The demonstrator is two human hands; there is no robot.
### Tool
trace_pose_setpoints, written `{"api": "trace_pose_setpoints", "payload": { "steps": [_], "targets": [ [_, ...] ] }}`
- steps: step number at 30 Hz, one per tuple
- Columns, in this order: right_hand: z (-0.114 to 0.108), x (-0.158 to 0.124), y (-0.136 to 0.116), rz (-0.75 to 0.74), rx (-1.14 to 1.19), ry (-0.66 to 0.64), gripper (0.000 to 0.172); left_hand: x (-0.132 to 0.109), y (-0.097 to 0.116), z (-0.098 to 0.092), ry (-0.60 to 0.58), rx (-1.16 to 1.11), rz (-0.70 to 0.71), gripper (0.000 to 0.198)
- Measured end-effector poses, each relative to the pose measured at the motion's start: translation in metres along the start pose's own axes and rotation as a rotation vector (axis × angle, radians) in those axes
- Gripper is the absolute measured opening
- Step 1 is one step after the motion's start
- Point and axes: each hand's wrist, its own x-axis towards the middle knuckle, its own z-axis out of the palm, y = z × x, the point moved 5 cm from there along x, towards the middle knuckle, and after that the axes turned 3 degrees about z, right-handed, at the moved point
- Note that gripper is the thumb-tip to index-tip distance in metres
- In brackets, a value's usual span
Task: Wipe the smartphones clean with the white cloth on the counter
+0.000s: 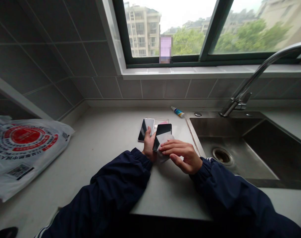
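Note:
My left hand (149, 144) is wrapped round a black smartphone (164, 128) and keeps it tilted, screen up, above the counter. Against the phone's lower part, my right hand (183, 154) presses a thin white wipe (163, 137) under its fingertips. The wipe covers part of the screen and hangs past its lower edge. Just behind my left hand, a second smartphone (144, 129) with a pale rim lies on the counter. Beside that one is a clear phone case (162, 120) with a pinkish patch, partly hidden by the held phone.
A white counter (111, 132) runs below the window. To the right are a steel sink (251, 155) and a chrome faucet (254, 74). A small tube (177, 111) lies by the sink's back corner. On the left rests a white plastic bag (26, 148) with red print.

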Motion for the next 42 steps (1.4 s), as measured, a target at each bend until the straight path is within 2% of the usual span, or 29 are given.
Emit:
{"api": "trace_pose_setpoints", "payload": {
  "steps": [6,12,18,23,27,30,33,38,42],
  "targets": [
    [0.002,-0.003,0.004,0.022,-0.038,-0.006,0.026,0.003,0.0,-0.003,-0.003,0.003,-0.012,0.083],
    [0.001,-0.004,0.015,0.052,-0.13,0.016,0.028,0.004,0.0,-0.001,-0.066,-0.035,0.025,0.087],
    [0.0,-0.007,0.03,0.157,-0.188,0.025,0.031,0.004,-0.001,-0.004,-0.046,-0.019,0.02,0.081],
    [-0.005,-0.01,0.045,0.303,-0.201,0.138,0.035,0.005,-0.001,0.003,-0.021,-0.052,0.02,0.071],
    [-0.009,-0.015,0.054,0.422,-0.179,0.232,0.035,0.005,-0.003,0.006,-0.057,0.023,0.039,0.065],
    [-0.012,-0.017,0.057,0.477,-0.178,0.294,0.033,0.004,-0.005,0.006,-0.098,0.057,0.051,0.063],
    [-0.016,-0.017,0.058,0.508,-0.158,0.363,0.028,0.003,-0.007,0.005,-0.077,0.066,0.034,0.062],
    [-0.02,-0.019,0.061,0.567,-0.007,0.507,0.025,0.003,-0.009,0.003,-0.057,0.104,-0.011,0.064],
    [-0.023,-0.024,0.07,0.671,0.154,0.583,0.037,0.002,-0.009,0.0,-0.059,0.161,-0.002,0.067]
  ]
}}
